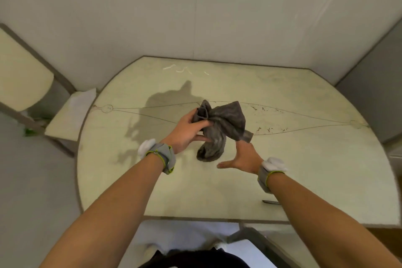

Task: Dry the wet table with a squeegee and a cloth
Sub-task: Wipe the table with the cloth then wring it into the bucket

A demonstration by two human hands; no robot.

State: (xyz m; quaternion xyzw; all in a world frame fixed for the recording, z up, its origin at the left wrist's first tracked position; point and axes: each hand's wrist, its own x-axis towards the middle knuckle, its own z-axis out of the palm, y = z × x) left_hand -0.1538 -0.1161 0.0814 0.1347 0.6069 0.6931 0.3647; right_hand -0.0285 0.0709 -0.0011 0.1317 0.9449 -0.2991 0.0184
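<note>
Clutching the crumpled grey cloth (219, 124) in my left hand (187, 130); right hand (243, 156) splayed under its corner. I'd flatten it before wiping the pale round table (304, 159).

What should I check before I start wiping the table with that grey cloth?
1. Crumpled grey cloth held firmly: ok, the left hand grips it.
2. Right hand holding a corner: cannot tell; its fingers reach the cloth's lower corner.
3. Cloth spread out for wiping: not ok, it is bunched up.
4. Wet spots on the pale rounded table found: cannot tell; only whitish streaks near the far edge.
5. Squeegee nearby: cannot tell; a thin dark object lies beside the right forearm.
</note>
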